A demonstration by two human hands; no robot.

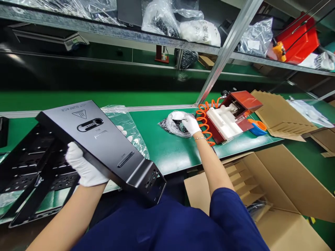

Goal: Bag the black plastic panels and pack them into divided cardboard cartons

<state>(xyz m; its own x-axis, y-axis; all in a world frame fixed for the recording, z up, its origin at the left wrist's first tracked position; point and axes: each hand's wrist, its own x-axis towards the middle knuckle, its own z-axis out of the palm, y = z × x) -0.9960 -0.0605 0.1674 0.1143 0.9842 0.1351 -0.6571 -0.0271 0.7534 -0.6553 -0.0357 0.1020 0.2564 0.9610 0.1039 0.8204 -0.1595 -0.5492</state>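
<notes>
My left hand [83, 166], in a white glove, grips a long black metal panel [104, 146] from underneath; the panel carries a warning triangle and slots and tilts over the bench edge. My right hand [190, 124], also gloved, reaches far forward into a clear plastic bag of small black parts [174, 126] on the green bench, fingers curled inside it. What the fingers hold is hidden by the bag.
More black metal panels [28, 164] lie at the left. A red and white fixture [230, 115] with an orange coiled hose [202, 120] stands right of the bag. Folded cardboard [277, 113] lies beyond; an open cardboard box [261, 188] with dividers sits at lower right. A shelf above holds bags.
</notes>
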